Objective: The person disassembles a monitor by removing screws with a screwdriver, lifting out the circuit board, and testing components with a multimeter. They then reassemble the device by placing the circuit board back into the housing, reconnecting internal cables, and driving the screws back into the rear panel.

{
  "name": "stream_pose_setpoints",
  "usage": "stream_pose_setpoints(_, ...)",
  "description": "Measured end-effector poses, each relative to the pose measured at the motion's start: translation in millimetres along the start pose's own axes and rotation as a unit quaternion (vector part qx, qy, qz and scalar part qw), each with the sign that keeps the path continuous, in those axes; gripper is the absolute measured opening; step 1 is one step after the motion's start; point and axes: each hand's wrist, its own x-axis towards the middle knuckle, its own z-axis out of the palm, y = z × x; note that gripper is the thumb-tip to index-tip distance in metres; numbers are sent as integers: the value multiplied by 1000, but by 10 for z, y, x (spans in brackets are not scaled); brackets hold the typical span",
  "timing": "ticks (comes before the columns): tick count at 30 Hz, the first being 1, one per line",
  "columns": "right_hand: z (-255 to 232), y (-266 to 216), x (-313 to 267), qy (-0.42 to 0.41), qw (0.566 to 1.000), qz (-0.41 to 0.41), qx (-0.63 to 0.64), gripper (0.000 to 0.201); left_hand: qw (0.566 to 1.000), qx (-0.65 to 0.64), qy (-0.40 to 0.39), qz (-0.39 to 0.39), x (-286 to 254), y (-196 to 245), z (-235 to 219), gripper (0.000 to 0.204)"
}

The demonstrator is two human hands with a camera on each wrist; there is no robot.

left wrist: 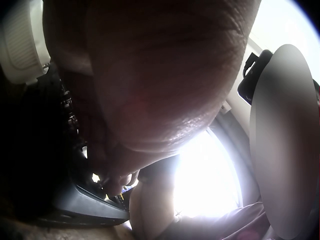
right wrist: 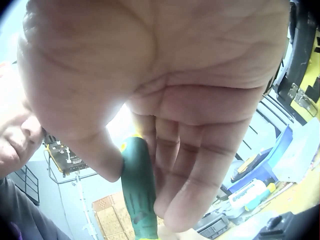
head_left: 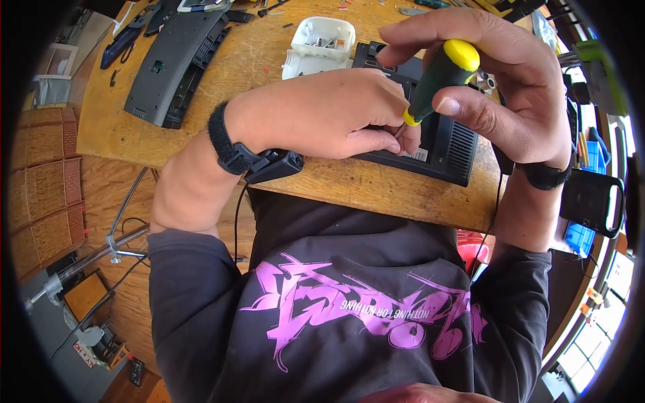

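A screwdriver (head_left: 440, 82) with a dark green and yellow handle stands tilted over a black vented electronic device (head_left: 443, 164) on the wooden table. My right hand (head_left: 517, 87) holds its handle between thumb and fingers. In the right wrist view the green handle (right wrist: 139, 187) lies between the thumb and the bent fingers. Low over the device, my left hand (head_left: 356, 111) pinches the thin shaft just below the handle with thumb and fingertips. The shaft's tip is hidden by those fingers. In the left wrist view the left hand (left wrist: 145, 75) is dark, close over the device's edge (left wrist: 95, 205).
Behind the left hand stands an open white box (head_left: 322, 40) with small metal parts in it. A long black plastic housing (head_left: 178, 64) lies at the left of the wooden table (head_left: 248, 70). Tools lie along the far edge. Cables hang from both wrist cameras.
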Motion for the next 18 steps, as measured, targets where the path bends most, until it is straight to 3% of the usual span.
stream_pose_setpoints(4,42,6,-37,36,996,14,83,51,999,-42,20,0,3,-17,25,13)
stream_pose_setpoints(7,19,-60,-31,52,998,-9,38,48,999,-30,20,1,-13,14,16,12)
stream_pose_setpoints(10,-73,-135,31,-17,999,25,-43,46,998,-55,6,11,13,-1,-6,12)
stream_pose_setpoints(11,-93,-84,-5,-4,997,23,-69,46,998,-56,5,11,16,-13,-16,12)
stream_pose_setpoints(14,-128,-158,14,-2,990,27,-141,46,999,21,-18,24,12,-31,-35,17)
stream_pose_setpoints(16,-46,-271,56,-12,982,35,-187,47,998,23,33,49,0,-47,10,13)
stream_pose_setpoints(18,102,-331,111,62,980,87,-166,46,999,19,6,26,14,-21,-43,16)
